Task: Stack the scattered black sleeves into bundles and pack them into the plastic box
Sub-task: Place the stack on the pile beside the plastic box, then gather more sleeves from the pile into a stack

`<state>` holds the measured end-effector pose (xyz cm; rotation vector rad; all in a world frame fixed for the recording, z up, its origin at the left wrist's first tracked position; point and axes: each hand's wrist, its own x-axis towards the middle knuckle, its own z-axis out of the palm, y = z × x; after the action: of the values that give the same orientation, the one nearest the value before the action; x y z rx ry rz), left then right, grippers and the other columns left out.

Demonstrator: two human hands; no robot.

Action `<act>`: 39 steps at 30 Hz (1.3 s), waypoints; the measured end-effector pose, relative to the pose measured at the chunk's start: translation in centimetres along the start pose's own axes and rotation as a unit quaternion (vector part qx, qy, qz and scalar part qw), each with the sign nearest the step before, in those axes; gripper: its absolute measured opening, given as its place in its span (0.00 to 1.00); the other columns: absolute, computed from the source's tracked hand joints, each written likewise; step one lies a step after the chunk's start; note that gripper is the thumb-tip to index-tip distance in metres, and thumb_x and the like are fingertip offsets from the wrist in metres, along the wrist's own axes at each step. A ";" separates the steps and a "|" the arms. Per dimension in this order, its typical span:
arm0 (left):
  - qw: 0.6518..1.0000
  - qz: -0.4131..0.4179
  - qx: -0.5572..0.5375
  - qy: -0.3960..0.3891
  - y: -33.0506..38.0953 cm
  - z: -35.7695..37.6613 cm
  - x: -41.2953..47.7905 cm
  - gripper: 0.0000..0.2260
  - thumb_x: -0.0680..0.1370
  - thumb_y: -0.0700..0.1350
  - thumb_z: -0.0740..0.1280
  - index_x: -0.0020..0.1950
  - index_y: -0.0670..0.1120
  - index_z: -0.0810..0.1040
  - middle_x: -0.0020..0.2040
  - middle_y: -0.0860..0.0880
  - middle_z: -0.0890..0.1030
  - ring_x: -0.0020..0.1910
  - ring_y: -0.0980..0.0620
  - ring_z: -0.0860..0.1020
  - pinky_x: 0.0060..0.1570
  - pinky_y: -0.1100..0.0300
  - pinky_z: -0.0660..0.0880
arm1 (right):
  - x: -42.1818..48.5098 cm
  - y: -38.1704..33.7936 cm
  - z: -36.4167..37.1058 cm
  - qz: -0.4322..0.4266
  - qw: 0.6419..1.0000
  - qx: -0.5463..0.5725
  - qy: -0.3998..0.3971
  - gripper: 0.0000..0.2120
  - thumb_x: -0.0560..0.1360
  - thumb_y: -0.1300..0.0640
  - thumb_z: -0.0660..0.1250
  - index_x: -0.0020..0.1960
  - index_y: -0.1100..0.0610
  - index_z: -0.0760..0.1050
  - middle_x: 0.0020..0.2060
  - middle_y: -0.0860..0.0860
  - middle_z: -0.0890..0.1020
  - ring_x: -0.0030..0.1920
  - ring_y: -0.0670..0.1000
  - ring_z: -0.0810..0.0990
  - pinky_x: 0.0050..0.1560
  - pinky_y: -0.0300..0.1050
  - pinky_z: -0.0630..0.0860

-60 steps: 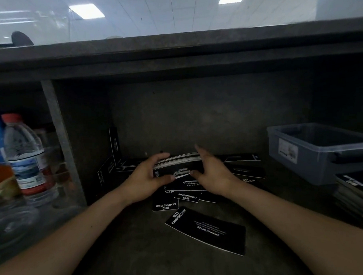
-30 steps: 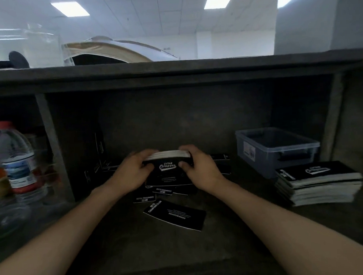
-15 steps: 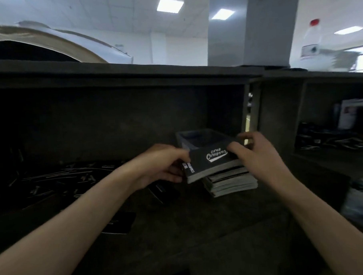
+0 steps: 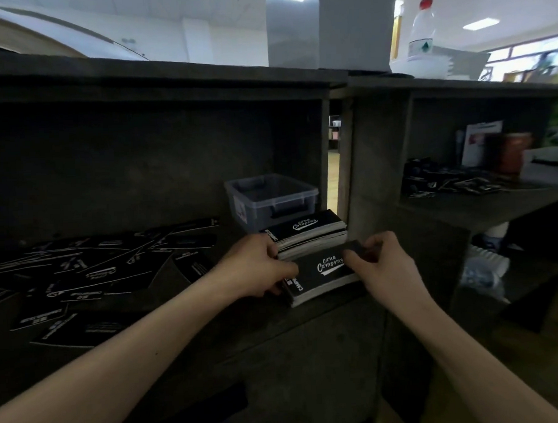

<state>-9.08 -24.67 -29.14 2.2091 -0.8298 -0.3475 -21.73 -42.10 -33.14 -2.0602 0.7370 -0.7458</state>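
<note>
A bundle of black sleeves [image 4: 322,273] with white "Campers" lettering lies on the shelf's front edge. My left hand [image 4: 257,266] grips its left end and my right hand [image 4: 382,264] grips its right end. Just behind it sits another stacked bundle [image 4: 307,231]. Behind that stands the grey plastic box [image 4: 272,195], which looks empty. Several loose black sleeves [image 4: 91,274] lie scattered over the left part of the shelf.
A dark shelf top [image 4: 169,78] overhangs the compartment, with a divider post [image 4: 344,163] right of the box. More black sleeves [image 4: 452,181] lie on the right-hand shelf. A water bottle [image 4: 420,29] stands on the top.
Both hands have carried the bundle from the scattered pile to the right and lowered it onto the shelf in front of the other bundle. The view has swung right.
</note>
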 end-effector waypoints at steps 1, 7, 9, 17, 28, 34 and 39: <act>1.000 0.011 0.015 0.019 0.0 0.2 0.0 0.11 0.72 0.49 0.76 0.45 0.50 0.74 0.43 0.49 0.84 0.39 0.51 0.86 0.30 0.59 0.75 | 0.1 0.1 0.2 -0.004 1.000 -0.001 0.007 0.19 0.74 0.44 0.70 0.59 0.49 0.66 0.44 0.44 0.76 0.43 0.44 0.80 0.41 0.44 0.80; 0.980 0.079 0.148 0.111 -0.5 0.3 -0.2 0.13 0.70 0.54 0.76 0.41 0.53 0.72 0.40 0.54 0.79 0.38 0.56 0.78 0.34 0.59 0.71 | 0.2 0.3 1.0 -0.043 0.994 -0.086 0.053 0.20 0.73 0.40 0.70 0.55 0.49 0.65 0.44 0.44 0.77 0.41 0.44 0.78 0.39 0.44 0.77; 0.977 0.095 0.151 0.117 -0.9 0.3 -0.4 0.14 0.71 0.55 0.76 0.40 0.53 0.72 0.39 0.54 0.78 0.37 0.57 0.76 0.33 0.60 0.69 | 0.1 0.3 1.3 -0.066 0.982 -0.155 0.086 0.21 0.72 0.39 0.70 0.54 0.47 0.64 0.45 0.44 0.73 0.41 0.44 0.75 0.37 0.41 0.73; 0.944 0.143 0.214 0.207 -6.3 -5.4 -2.2 0.12 0.75 0.57 0.71 0.39 0.54 0.72 0.36 0.55 0.77 0.35 0.60 0.75 0.33 0.59 0.71 | -1.7 -2.9 4.6 -0.292 0.911 -0.237 0.170 0.09 0.74 0.48 0.67 0.51 0.47 0.70 0.50 0.46 0.73 0.52 0.47 0.73 0.53 0.44 0.67; 0.953 0.228 0.186 0.078 -13.6 -9.0 -7.6 0.20 0.73 0.65 0.70 0.62 0.59 0.78 0.57 0.63 0.76 0.56 0.63 0.78 0.57 0.62 0.76 | -2.5 -3.7 9.3 -0.366 0.892 -0.212 0.160 0.11 0.77 0.46 0.68 0.48 0.53 0.83 0.52 0.50 0.79 0.56 0.52 0.75 0.59 0.53 0.72; 0.954 0.241 0.158 0.079 -8.2 -2.7 -4.0 0.28 0.67 0.66 0.75 0.64 0.61 0.74 0.57 0.63 0.74 0.50 0.65 0.77 0.50 0.60 0.79 | -1.2 -3.2 8.7 -0.363 0.900 -0.190 0.147 0.09 0.75 0.47 0.71 0.46 0.52 0.85 0.47 0.47 0.80 0.51 0.49 0.76 0.52 0.47 0.73; 0.958 0.229 0.129 0.118 -6.9 -1.3 -3.2 0.21 0.68 0.61 0.77 0.57 0.59 0.77 0.51 0.62 0.75 0.46 0.64 0.77 0.46 0.61 0.79 | 0.3 -3.6 7.3 -0.356 0.919 -0.143 0.095 0.07 0.74 0.47 0.71 0.47 0.50 0.83 0.45 0.44 0.78 0.47 0.42 0.74 0.47 0.36 0.70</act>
<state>-7.78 -18.29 -33.24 2.1480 -1.2682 0.2593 -15.43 -36.92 -33.75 -2.5783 0.1693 -1.3149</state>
